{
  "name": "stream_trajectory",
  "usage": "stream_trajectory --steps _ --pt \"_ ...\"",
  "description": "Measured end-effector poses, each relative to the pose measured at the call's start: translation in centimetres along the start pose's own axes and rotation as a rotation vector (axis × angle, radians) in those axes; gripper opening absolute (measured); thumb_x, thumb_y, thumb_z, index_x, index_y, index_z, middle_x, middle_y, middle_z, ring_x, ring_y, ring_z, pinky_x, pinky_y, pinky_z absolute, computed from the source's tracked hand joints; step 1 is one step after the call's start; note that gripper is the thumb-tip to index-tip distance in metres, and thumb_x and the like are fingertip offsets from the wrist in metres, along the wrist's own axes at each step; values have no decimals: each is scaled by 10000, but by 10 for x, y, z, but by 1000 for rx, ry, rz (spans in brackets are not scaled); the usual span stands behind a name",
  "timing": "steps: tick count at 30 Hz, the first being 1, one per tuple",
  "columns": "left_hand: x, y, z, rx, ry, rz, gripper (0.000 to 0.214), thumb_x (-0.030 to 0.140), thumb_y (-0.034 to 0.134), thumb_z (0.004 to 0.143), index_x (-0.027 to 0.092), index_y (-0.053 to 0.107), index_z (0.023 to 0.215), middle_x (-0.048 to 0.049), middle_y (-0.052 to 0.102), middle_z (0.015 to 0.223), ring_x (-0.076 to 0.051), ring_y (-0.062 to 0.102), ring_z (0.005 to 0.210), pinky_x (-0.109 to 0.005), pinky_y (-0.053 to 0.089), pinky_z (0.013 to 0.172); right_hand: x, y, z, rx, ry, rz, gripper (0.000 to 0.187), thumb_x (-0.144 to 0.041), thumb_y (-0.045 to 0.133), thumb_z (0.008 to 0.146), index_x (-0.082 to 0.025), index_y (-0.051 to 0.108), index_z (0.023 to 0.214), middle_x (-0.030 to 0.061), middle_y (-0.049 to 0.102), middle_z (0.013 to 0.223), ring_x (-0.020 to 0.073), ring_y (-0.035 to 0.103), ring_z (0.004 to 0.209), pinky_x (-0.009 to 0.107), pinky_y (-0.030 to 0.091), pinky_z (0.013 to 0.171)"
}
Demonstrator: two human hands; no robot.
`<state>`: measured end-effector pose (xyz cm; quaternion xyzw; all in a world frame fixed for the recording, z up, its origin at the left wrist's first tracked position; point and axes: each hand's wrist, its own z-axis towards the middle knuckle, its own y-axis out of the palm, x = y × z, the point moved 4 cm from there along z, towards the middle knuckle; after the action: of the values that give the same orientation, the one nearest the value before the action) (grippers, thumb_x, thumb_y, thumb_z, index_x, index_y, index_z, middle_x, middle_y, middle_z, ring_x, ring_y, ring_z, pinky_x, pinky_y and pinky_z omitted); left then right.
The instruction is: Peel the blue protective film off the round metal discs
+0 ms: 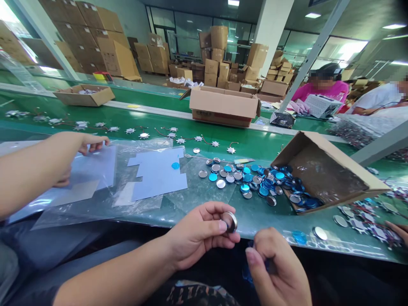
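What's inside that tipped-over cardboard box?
Round metal discs, some blue and some silver, lie heaped at the low open end of the cardboard box. Its brown bottom shows above them; whatever lies under the heap is covered.

L hand [197, 237], R hand [277, 270] curled, close together.

Metal discs [237, 176] lie in and left of a cardboard box [331, 148].
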<state>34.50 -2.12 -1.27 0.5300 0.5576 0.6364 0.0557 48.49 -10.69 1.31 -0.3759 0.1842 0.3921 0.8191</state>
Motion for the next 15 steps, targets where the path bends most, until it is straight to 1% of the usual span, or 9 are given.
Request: stream_trajectory --steps 3,5,6,9,11,13,15 --pt "-2 0 1 9 26 66 267 141 845 699 183 747 943 -13 656 800 -160 732 755 -192 587 665 -5 4 3 85 -20 -46 130 -79 560 836 -162 468 875 7 536 795 49 547 752 152 483 671" --pt "-4 0 1 -11 62 113 275 138 842 707 194 757 962 -5 646 795 -118 714 748 -168 565 693 -6 8 4 82 -31 -104 139 -115 560 856 -166 508 974 7 568 825 47 569 764 148 496 685" --pt "-4 0 0 -24 78 143 282 131 835 715 203 762 978 -2 643 797 -91 699 753 -154 551 720 -7 10 5 69 -44 -152 134 -128 569 860 -168 528 980 7 578 827 49 572 765 151 495 692" --pt "-4 2 -3 -48 126 282 318 117 813 737 233 770 1029 -9 650 877 -53 648 817 -135 512 791 -6 9 5 76 -77 -282 60 -134 594 850 -163 567 895 18 596 829 66 575 796 176 487 743" --pt "-1 3 -7 -53 167 413 317 140 793 759 252 771 1055 -24 655 967 -70 637 864 -148 504 804 -6 7 5 99 -70 -309 44 -132 591 842 -159 562 859 16 589 807 67 563 785 175 478 734" --pt "2 4 -9 -52 214 549 269 181 773 785 250 780 1045 -41 671 990 -91 639 873 -158 499 792 -4 5 5 79 -26 -283 53 -129 576 841 -160 537 823 3 558 758 52 537 737 153 459 678" --pt "3 3 -8 -31 210 627 203 222 774 790 221 795 992 -59 702 939 -101 646 843 -165 497 773 -1 4 5 44 38 -202 93 -112 541 849 -160 499 782 -10 507 704 38 497 673 137 433 613"
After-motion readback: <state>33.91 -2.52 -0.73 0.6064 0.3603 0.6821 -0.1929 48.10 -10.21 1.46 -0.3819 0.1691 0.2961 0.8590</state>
